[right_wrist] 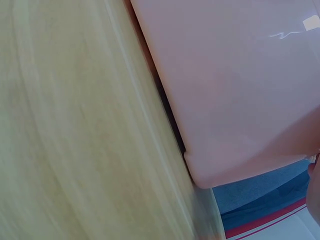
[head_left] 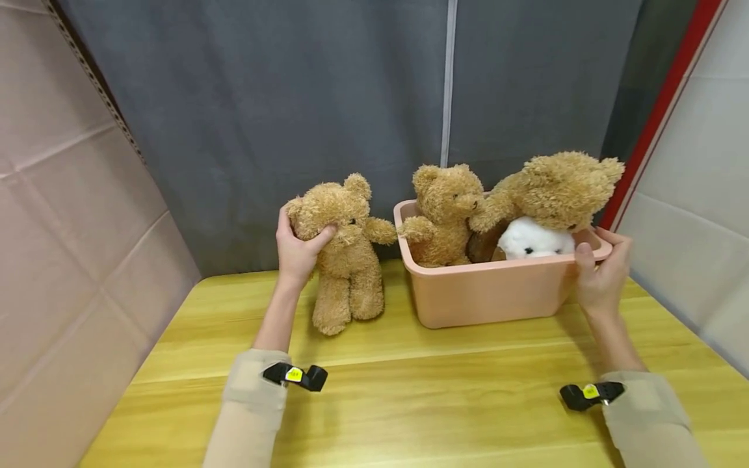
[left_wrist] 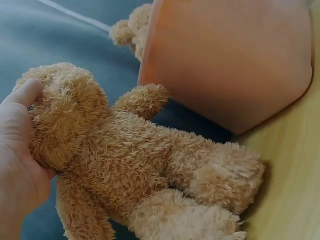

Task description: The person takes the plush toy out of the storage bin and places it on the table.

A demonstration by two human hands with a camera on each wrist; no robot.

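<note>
A tan teddy bear [head_left: 345, 253] [left_wrist: 135, 165] stands upright on the wooden table [head_left: 409, 390], left of a pink plastic tub [head_left: 491, 292] [left_wrist: 230, 55] [right_wrist: 235, 85]. My left hand [head_left: 298, 250] [left_wrist: 17, 150] grips its head from the side, thumb across the face. My right hand [head_left: 603, 273] grips the tub's right rim, thumb over the edge. Inside the tub sit a second tan bear [head_left: 445, 214], a larger tan bear [head_left: 556, 188] leaning over, a white plush [head_left: 535, 239] and something dark brown [head_left: 482, 246].
A grey curtain [head_left: 351, 97] hangs right behind the table. Cardboard panels [head_left: 64, 227] close in the left side and a pale wall [head_left: 696, 195] with a red strip the right. Bare tabletop lies in front of the tub.
</note>
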